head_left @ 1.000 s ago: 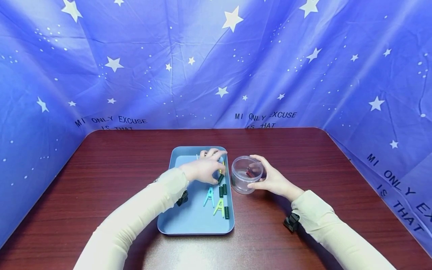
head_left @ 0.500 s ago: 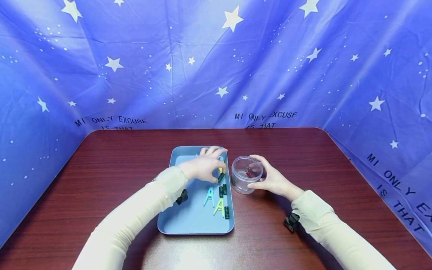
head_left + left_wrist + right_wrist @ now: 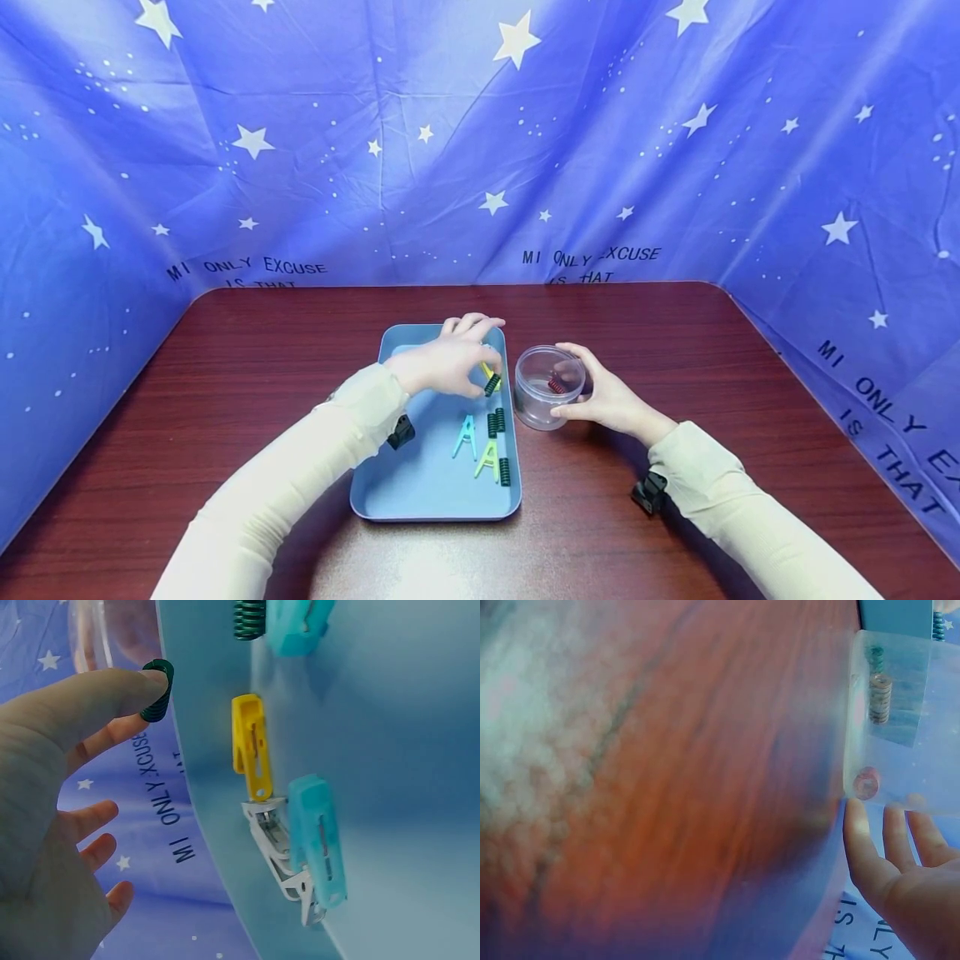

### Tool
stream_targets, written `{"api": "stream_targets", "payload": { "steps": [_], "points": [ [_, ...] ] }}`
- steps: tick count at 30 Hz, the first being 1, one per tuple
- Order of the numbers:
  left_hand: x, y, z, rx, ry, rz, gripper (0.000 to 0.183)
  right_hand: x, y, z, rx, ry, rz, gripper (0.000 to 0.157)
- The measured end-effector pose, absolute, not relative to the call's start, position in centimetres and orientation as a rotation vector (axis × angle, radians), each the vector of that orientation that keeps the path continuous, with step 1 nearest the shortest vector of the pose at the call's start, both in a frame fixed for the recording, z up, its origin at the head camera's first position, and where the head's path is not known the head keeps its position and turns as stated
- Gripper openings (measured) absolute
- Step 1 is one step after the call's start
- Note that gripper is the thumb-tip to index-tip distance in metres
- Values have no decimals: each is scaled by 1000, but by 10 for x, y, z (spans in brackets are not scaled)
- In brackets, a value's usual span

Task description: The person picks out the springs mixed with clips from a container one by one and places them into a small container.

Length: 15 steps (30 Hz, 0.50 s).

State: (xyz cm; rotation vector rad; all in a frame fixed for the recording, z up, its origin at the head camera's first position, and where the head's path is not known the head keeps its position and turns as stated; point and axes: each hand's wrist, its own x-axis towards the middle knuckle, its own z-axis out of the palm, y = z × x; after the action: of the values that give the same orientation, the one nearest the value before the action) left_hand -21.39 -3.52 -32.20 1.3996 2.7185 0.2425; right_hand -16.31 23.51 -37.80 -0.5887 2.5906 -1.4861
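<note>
My left hand (image 3: 442,364) is over the far right part of the blue tray (image 3: 412,497). Between thumb and index finger it pinches a dark green coil spring (image 3: 157,691), its other fingers spread. Below that hand, in the left wrist view, lie a yellow clothes peg (image 3: 251,746), a turquoise peg (image 3: 318,840) and a white peg (image 3: 281,855). My right hand (image 3: 611,402) grips the side of a clear round jar (image 3: 536,410) standing just right of the tray. Inside the jar a red spring (image 3: 556,383) shows through the wall.
Along the tray's right side lie two green springs (image 3: 496,422) side by side, another green spring (image 3: 504,472), a light blue peg (image 3: 465,437) and a lime peg (image 3: 487,461). The brown table (image 3: 637,325) ends at a blue starry curtain (image 3: 450,167).
My left hand has lifted slightly and drawn a little back to the left with the green spring, uncovering more of the yellow peg. My right hand and the jar have stayed put.
</note>
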Motion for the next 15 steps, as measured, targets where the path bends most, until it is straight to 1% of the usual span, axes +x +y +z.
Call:
{"api": "stream_targets", "payload": {
  "steps": [15],
  "points": [
    [-214,-39,-306,1440,2754,274,21,-164,235,-378,-584,2566,-1503,84]
  ]
}}
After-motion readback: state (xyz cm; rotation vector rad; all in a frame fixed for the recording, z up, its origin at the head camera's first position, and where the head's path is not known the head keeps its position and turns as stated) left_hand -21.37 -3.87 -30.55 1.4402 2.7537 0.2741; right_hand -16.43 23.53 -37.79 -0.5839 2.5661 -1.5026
